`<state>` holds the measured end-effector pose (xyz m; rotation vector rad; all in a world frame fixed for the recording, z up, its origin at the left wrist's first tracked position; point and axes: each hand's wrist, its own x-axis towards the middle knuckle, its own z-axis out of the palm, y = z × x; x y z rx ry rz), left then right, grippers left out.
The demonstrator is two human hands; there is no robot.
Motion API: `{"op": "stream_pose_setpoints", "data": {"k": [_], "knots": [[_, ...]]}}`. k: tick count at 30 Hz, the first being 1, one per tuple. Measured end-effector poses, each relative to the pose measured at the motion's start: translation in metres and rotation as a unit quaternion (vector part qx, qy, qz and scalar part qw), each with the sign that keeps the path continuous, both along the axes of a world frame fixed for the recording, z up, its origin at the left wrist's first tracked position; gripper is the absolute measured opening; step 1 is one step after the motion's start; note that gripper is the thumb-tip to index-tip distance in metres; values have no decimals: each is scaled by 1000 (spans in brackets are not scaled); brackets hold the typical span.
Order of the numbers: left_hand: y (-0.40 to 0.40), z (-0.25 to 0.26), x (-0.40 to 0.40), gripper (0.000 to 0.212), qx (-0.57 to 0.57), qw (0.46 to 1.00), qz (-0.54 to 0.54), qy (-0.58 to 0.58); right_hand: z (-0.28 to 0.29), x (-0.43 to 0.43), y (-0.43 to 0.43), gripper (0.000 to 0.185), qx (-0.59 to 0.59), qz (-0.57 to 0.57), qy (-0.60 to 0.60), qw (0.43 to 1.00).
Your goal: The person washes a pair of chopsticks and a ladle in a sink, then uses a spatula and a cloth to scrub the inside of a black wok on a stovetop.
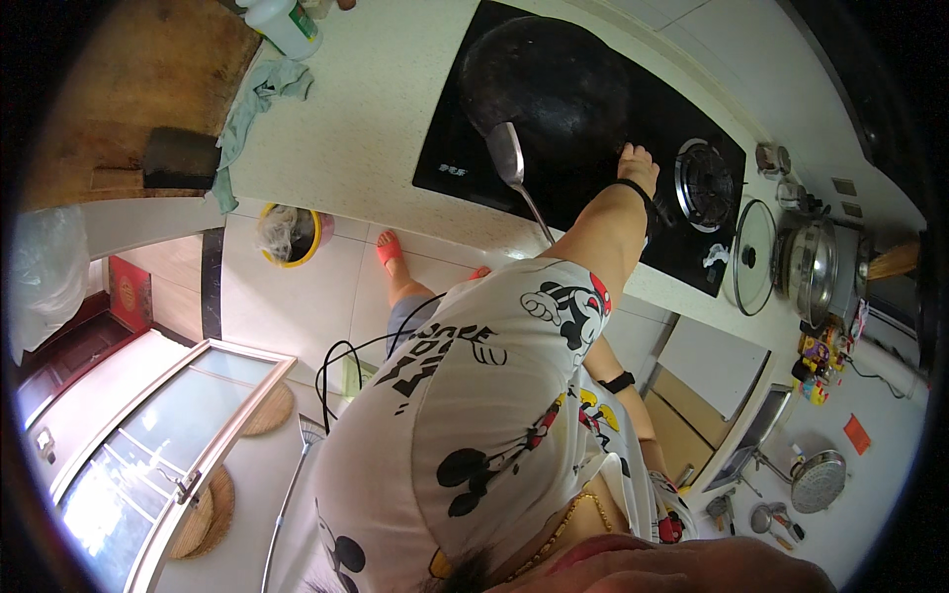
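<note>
My left hand [637, 161] reaches across the black glass gas cooktop [445, 159], its fingers closed at the near right rim of a large dark wok [549, 81]. A black band circles that wrist. A metal wok spatula [507, 154] rests its blade at the wok's near edge; its handle slants down and vanishes behind my left arm. My right forearm, with a black watch-like band, shows below the left sleeve, but the right hand is hidden behind the sleeve, so its hold cannot be seen.
Right of the wok is an uncovered burner [704, 185]; a glass lid [755, 256] and metal pots [812, 270] stand beyond. A green cloth [256, 111], a plastic jug [285, 30] and a wooden board [126, 81] lie left. A yellow-rimmed bin [315, 237] stands on the floor.
</note>
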<state>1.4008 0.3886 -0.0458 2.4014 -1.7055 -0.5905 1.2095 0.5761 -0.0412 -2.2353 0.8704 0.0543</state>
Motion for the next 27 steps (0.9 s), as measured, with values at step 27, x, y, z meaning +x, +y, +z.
{"op": "stream_pose_setpoints", "data": {"k": [27], "knots": [[-5,-12,-2,34,-11,999,22,-34,35,20,1,36,-169,32,19,985]]}}
